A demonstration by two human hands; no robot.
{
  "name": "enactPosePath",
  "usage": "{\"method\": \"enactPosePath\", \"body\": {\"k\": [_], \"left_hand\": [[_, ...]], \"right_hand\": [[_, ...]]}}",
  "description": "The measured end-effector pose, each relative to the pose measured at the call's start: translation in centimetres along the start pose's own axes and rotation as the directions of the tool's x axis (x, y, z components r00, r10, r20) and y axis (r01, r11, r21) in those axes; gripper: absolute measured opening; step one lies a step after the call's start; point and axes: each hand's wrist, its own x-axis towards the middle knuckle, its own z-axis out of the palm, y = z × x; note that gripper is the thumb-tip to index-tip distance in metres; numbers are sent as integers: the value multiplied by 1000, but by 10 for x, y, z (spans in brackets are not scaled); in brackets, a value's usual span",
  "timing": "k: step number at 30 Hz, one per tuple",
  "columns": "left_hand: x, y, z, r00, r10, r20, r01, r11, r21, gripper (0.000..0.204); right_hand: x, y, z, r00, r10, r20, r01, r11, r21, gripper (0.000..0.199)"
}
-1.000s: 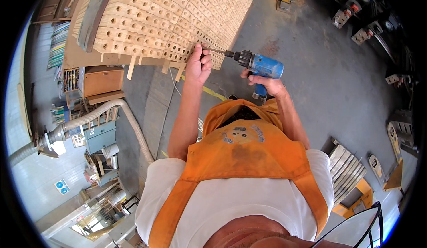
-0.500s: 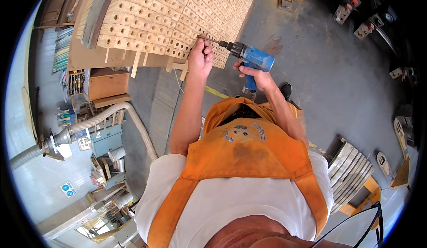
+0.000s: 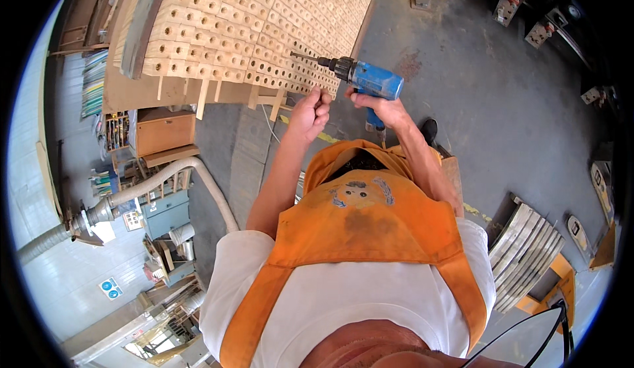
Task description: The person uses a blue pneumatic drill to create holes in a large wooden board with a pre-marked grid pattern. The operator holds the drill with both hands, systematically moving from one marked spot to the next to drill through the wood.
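Note:
My right hand (image 3: 384,109) grips a blue power drill (image 3: 378,81) by its handle. The long bit (image 3: 304,56) points left, over a stack of pale wooden pieces (image 3: 218,21) with rows of round holes. Whether the bit's tip touches the wood I cannot tell. Below the bit, at the stack's near edge, my left hand (image 3: 312,114) is closed with its fingers curled and pressed together. Anything inside those fingers is too small or hidden to name.
Thin wooden strips (image 3: 202,99) stick out under the stack's near side. On the left stand a wooden cabinet (image 3: 165,133) and a ribbed hose (image 3: 214,186). Curved slats (image 3: 525,252) are piled on the floor at the right. Machine parts (image 3: 512,5) line the far right.
My left hand has come away from the bit and moved nearer to me and slightly right, leaving the bit bare. The drill has shifted slightly left, still in my right hand.

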Motion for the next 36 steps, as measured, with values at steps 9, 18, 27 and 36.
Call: {"method": "enactPosePath", "body": {"k": [9,18,27,36], "left_hand": [[-14,-10,-14,998,-8,-57,14,994,109,26],[2,25,-13,973,229,-17,-228,973,35,21],[-8,29,-1,956,284,-79,-262,941,215,19],[-5,-3,-14,975,173,-138,-145,971,193,19]], "right_hand": [[3,1,-3,1000,-23,12,24,996,-81,21],[-5,-2,-5,997,-78,25,80,993,-87,25],[-8,-5,-13,999,-26,23,23,992,126,28],[1,-17,-7,1000,14,17,-15,998,65,27]]}}
